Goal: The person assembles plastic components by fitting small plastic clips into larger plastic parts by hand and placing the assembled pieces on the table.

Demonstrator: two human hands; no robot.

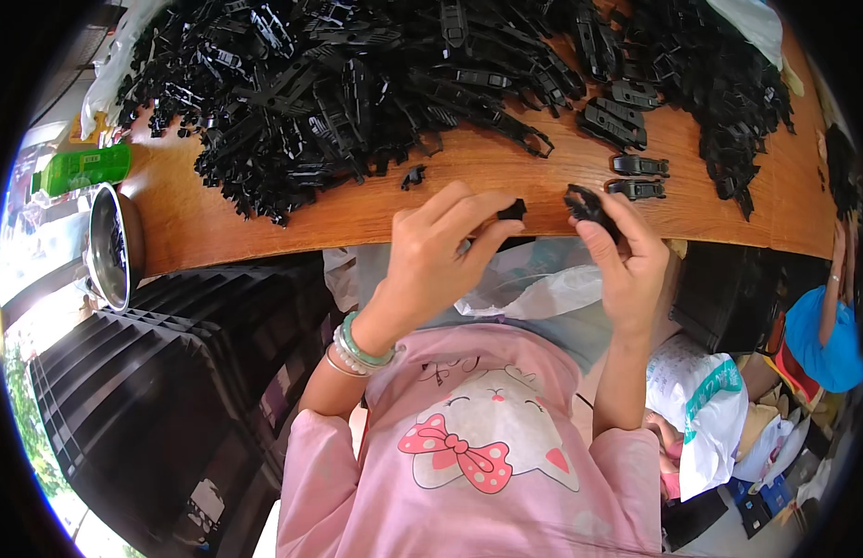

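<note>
Two pinches | left grip (439, 240): small piece (514, 210), partly covered | right grip (632, 265): black part (588, 205), half hidden | pile (310, 102) cropped above

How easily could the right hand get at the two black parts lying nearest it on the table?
Yes, probably easily: the right hand is close to the two black parts and nothing visible blocks them, though its fingers already hold a black piece.

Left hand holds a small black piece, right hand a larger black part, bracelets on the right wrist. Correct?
Not quite: the head view shows the bracelets on the left wrist, not the right. The left hand holds a small black piece, the right hand a larger black part.
</note>
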